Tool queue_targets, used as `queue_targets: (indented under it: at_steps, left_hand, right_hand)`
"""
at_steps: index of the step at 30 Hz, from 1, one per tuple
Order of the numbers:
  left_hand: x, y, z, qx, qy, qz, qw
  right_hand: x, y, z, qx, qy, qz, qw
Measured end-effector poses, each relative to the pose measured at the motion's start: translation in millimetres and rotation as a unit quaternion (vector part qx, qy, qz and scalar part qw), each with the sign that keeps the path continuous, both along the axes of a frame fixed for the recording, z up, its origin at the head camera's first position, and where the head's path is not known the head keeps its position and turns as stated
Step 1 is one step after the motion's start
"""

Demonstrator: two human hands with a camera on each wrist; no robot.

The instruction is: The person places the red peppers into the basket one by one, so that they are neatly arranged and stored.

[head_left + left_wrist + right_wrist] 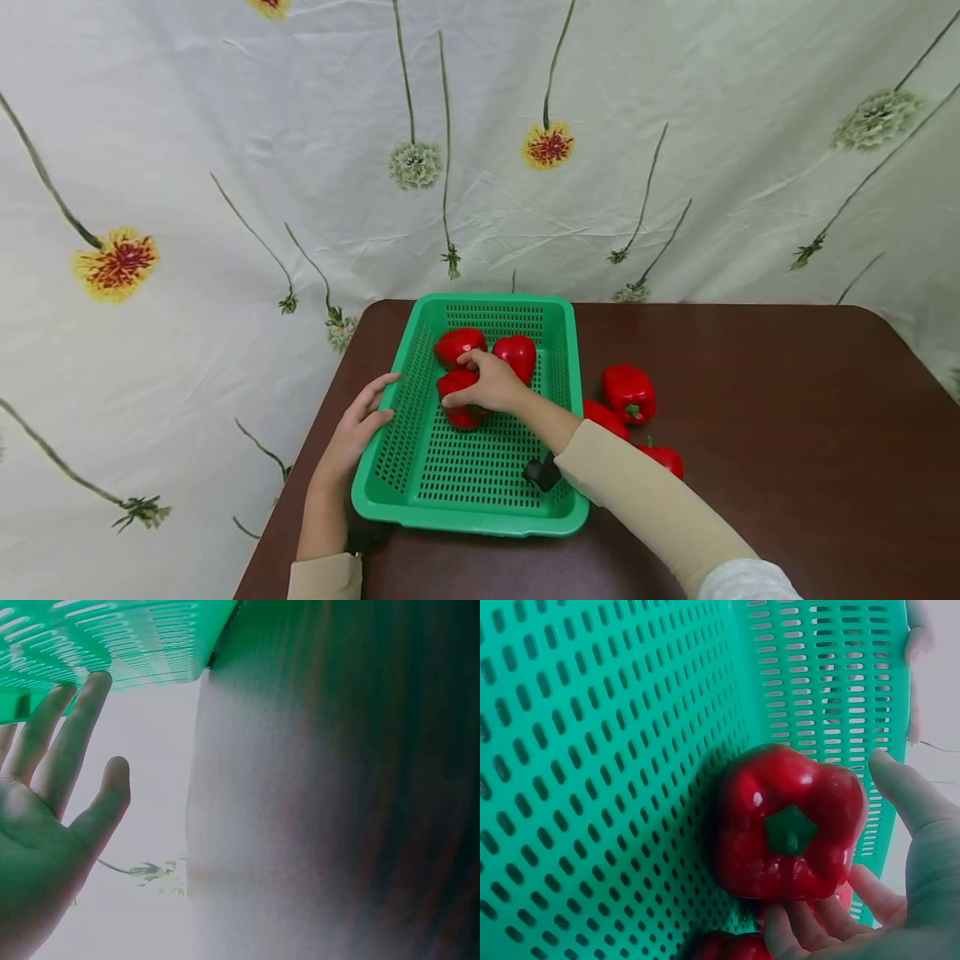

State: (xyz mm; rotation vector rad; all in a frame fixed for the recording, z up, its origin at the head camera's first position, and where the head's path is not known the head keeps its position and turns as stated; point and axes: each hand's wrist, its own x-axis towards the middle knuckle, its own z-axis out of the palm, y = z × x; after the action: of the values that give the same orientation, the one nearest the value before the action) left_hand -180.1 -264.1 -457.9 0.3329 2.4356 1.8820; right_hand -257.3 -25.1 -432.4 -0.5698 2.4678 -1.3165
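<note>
A green plastic basket [480, 523] with slotted walls holds three red bell peppers. My right hand [498, 385] reaches into it, thumb and fingers spread around the nearest bell pepper [462, 419]. In the right wrist view this bell pepper [742, 859] shows its green stem end; fingertips touch one side, while the thumb stands off from the other. Beside it in the basket are another bell pepper [453, 343] and a third bell pepper [517, 358]. My left hand [352, 433] touches the basket's left side with extended fingers, its thumb apart from them in the left wrist view.
Right of the basket, on the dark brown table [780, 433], are a red bell pepper [628, 390], a second bell pepper [606, 418] and a third bell pepper [666, 460], partly behind my right sleeve. A flower-patterned white cloth [495, 225] hangs behind the table.
</note>
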Motion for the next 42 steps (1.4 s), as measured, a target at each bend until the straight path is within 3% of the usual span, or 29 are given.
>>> queue_targets:
  at_steps: [13, 18, 24, 31, 33, 36, 40, 42]
  left_hand:
    - [-0.7, -0.1, -0.5, 0.007, 0.003, -0.004, 1.0000]
    - [-0.8, -0.5, 0.3, 0.001, -0.003, -0.002, 1.0000]
    - [5.8, 1.4, 11.4, -0.004, -0.013, 0.008, 0.9999]
    - [12.5, 9.4, 24.2, 0.026, -0.020, -0.005, 0.9994]
    - [12.6, 10.2, 24.7, 0.030, -0.020, -0.006, 0.9993]
    - [7.0, 6.1, 13.9, 0.020, -0.011, -0.005, 0.9997]
    - [1.0, 1.4, 4.0, 0.008, -0.005, -0.003, 1.0000]
    - [3.7, 3.8, 10.0, 0.005, -0.007, -0.003, 1.0000]
  right_hand:
    - [0.2, 9.9, 8.7, -0.025, 0.002, -0.008, 1.000]
    - [-0.1, 17.0, 15.2, -0.073, -0.005, -0.022, 0.997]
    - [2.0, 26.5, 20.2, -0.126, -0.014, -0.030, 0.991]
    - [14.8, 35.0, 34.9, -0.151, -0.021, -0.038, 0.988]
    - [25.0, 40.2, 50.2, -0.157, -0.029, -0.036, 0.986]
    - [34.8, 51.2, 62.1, -0.168, -0.036, -0.030, 0.985]
    - [37.1, 68.1, 59.4, -0.161, -0.025, -0.031, 0.986]
    - [37.6, 77.2, 57.5, -0.156, -0.018, -0.035, 0.987]
